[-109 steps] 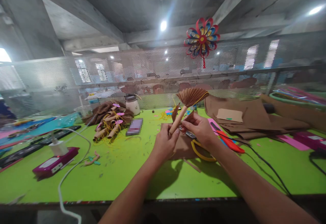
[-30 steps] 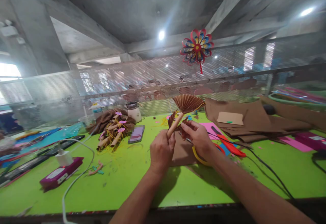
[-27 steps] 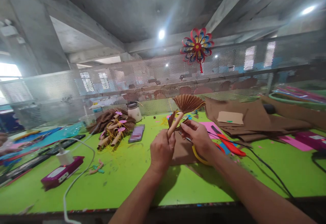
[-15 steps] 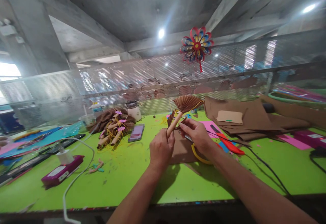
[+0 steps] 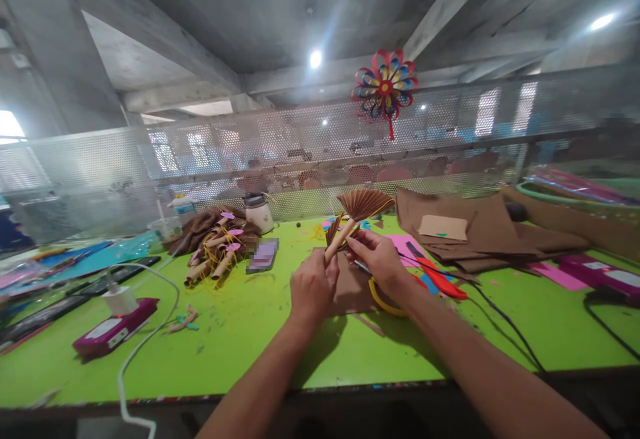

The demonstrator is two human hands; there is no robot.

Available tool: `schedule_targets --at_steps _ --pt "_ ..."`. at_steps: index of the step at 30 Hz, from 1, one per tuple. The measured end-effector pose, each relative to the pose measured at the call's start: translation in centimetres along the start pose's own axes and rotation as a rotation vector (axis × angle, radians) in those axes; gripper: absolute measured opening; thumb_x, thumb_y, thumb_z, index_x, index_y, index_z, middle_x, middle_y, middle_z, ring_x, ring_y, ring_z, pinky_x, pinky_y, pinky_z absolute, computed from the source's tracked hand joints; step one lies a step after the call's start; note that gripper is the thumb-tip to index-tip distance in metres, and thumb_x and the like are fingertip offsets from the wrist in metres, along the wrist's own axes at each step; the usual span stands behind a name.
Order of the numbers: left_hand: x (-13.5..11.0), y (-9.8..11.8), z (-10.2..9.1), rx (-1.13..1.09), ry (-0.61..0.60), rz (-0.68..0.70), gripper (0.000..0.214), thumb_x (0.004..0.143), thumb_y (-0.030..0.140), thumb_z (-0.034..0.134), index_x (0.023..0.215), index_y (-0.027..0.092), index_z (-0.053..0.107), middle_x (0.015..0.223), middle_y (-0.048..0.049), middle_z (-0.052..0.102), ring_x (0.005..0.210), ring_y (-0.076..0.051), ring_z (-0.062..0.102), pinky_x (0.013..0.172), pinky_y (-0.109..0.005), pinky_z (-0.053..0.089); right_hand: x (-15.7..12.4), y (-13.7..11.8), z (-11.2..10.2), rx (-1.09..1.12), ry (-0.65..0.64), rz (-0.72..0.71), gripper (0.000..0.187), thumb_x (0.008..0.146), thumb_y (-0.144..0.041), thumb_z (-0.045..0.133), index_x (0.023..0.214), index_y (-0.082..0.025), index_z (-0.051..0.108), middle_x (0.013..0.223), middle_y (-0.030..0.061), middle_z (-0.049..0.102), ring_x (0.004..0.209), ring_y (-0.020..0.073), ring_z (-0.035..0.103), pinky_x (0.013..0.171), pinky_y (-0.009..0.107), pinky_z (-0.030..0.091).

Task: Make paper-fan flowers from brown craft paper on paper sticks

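My left hand [image 5: 313, 292] is closed around the lower end of a tan paper tube [image 5: 340, 242], which slants up to the right. A pleated brown paper fan [image 5: 365, 204] spreads at the tube's top, with yellow string at its right edge. A smaller pleated brown piece [image 5: 332, 231] stands at the tube's left side. With fingertips pinched, my right hand [image 5: 377, 259] grips a brown paper piece against the tube's right side, mostly hidden by the fingers. Scissors with a yellow handle [image 5: 384, 300] show under my right hand; whether it also holds them, I cannot tell.
Brown paper [image 5: 345, 292] lies beneath my hands on the green table [image 5: 240, 346]. To the left are several finished tubes [image 5: 220, 266], a phone [image 5: 263, 255], a jar [image 5: 259, 214] and a purple power strip [image 5: 115, 326]. Rightward lie a red tool [image 5: 440, 278], cables and brown sheets [image 5: 485, 226].
The view has shifted slightly. Both hands keep their hold near the tube, and the right fingertips have moved only a little against it.
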State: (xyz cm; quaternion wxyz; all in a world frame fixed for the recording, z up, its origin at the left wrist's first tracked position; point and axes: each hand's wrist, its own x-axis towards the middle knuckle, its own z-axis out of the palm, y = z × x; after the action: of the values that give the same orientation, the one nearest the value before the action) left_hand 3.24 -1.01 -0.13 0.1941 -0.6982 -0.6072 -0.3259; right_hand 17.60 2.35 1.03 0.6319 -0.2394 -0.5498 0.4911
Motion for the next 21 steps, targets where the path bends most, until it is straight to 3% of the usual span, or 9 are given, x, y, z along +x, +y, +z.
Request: schedule_targets --at_steps 15,21 --pt "0.4 -0.3 -0.3 0.006 -0.001 -0.091 0.027 0.093 0.038 0.038 0.084 0.019 0.055 0.07 -0.003 0.063 0.065 -0.016 0.058 0.059 -0.026 0.033 -0.3 0.5 0.7 0.023 0.099 0.087 0.042 0.065 -0.054 0.072 0.078 -0.016 0.058 0.064 -0.0003 0.06 0.053 0.0106 0.054 0.054 0.027 0.048" --pt "0.7 -1.0 -0.3 -0.03 -0.001 -0.178 0.026 0.093 0.038 0.036 0.085 0.019 0.053 0.072 -0.0034 0.064 0.066 -0.017 0.059 0.058 -0.026 0.034 -1.4 1.1 1.5 -0.169 -0.071 0.123 0.043 0.07 -0.058 0.065 0.068 -0.016 0.06 0.059 -0.0006 0.056 0.052 0.0105 0.05 0.052 0.025 0.043"
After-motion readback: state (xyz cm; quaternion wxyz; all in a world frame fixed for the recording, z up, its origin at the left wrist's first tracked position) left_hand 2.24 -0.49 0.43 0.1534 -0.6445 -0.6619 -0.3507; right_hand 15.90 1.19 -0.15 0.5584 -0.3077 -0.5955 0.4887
